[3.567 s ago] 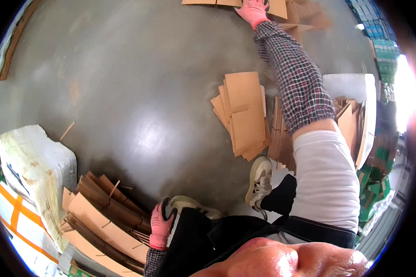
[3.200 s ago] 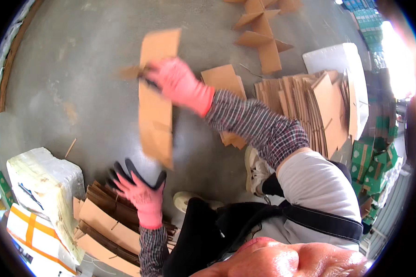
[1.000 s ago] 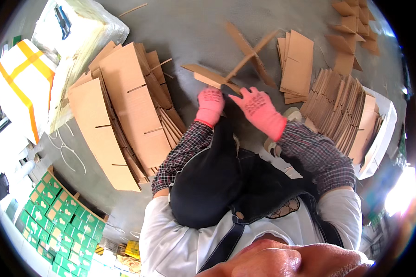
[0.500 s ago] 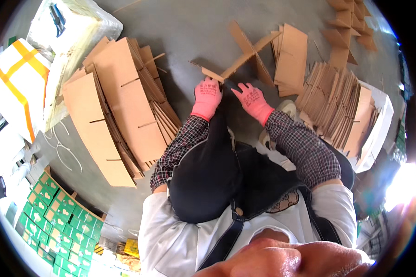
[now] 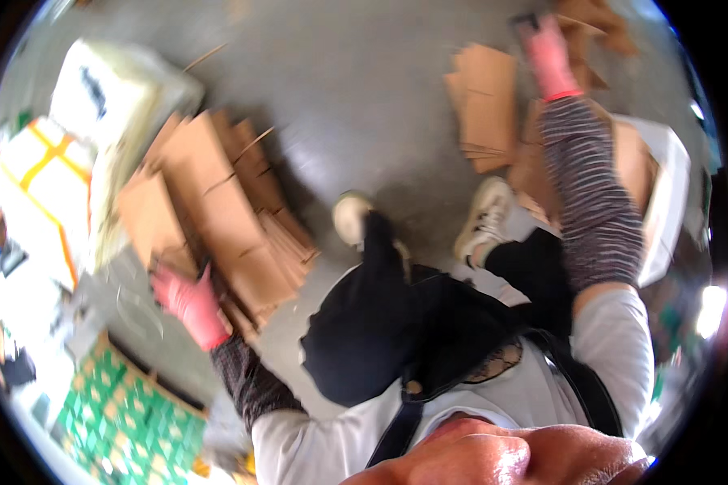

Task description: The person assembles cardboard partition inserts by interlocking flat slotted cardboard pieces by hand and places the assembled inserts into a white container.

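Note:
My left hand, in a pink glove with dark fingertips, reaches down at the left onto the near end of a slotted cardboard strip. Its thumb and fingers are apart, spread across the strip. Beside that strip lies a larger stack of slotted cardboard strips. Far out at the upper right is my gloved right hand, smeared by motion. It is nearest to interlocked cardboard dividers; whether its fingers hold one cannot be made out.
A small stack of cardboard pieces lies right of centre. Under my right arm stands a white container with cardboard. White foam boxes, one with orange tape, are at the left. Green cartons stand at lower left. My shoes are on the floor.
My hands have parted from the middle: the left went to the left cardboard stack, the right to the far upper right. The crossed cardboard divider is gone from the middle floor.

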`<action>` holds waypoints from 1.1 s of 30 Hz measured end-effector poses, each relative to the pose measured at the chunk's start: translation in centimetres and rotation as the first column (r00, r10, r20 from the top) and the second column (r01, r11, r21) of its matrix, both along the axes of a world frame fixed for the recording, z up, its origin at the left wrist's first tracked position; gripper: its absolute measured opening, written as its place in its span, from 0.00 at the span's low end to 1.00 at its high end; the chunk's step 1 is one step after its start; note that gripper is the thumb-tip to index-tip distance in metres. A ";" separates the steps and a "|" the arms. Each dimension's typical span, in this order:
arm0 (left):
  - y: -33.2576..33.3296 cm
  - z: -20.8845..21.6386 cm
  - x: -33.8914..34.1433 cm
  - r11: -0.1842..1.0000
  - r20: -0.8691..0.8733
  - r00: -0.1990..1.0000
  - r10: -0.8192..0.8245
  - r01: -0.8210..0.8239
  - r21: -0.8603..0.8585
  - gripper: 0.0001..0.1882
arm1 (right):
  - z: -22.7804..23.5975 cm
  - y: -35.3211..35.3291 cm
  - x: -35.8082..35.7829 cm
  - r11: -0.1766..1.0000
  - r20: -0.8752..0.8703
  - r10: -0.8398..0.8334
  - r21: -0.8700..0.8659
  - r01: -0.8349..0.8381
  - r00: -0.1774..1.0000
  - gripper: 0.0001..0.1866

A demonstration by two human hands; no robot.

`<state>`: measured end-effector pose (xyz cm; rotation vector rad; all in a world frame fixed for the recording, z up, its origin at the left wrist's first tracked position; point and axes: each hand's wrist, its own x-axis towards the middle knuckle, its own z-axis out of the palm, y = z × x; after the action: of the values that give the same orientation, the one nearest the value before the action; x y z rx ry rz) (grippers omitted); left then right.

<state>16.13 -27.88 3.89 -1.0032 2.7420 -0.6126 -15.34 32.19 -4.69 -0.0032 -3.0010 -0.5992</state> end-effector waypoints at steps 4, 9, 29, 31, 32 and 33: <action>-3.2 -0.2 4.6 0.987 -0.152 0.988 0.004 0.021 0.162 0.34 | -10.3 0.3 10.7 0.731 0.322 -0.449 -0.404 0.550 0.833 0.53; 9.3 11.7 -2.8 0.842 -0.632 0.769 -0.096 0.401 0.360 0.20 | -15.8 5.1 16.4 0.527 0.458 -0.411 -0.586 0.616 0.788 0.49; 23.5 -17.8 -16.8 0.539 -0.075 0.799 -0.596 0.468 0.701 0.26 | 0.2 -19.8 13.9 0.777 0.214 0.434 -0.581 -0.243 0.875 0.23; 21.9 -20.5 -16.1 0.608 0.028 0.765 -0.644 0.489 0.625 0.25 | 1.3 -22.4 17.2 0.795 0.288 0.533 -0.492 -0.354 0.796 0.24; 22.6 -19.4 -16.5 0.601 0.032 0.755 -0.655 0.496 0.627 0.25 | 0.9 -22.1 18.1 0.782 0.245 0.547 -0.490 -0.385 0.800 0.24; 23.5 -18.3 -16.3 0.559 -0.041 0.789 -0.613 0.469 0.684 0.25 | 0.2 -21.7 17.5 0.815 0.300 0.450 -0.523 -0.250 0.841 0.25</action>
<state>-0.17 -4.35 -14.38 0.1035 2.6898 0.2401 2.15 10.45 -4.44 0.7383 -3.3174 0.2057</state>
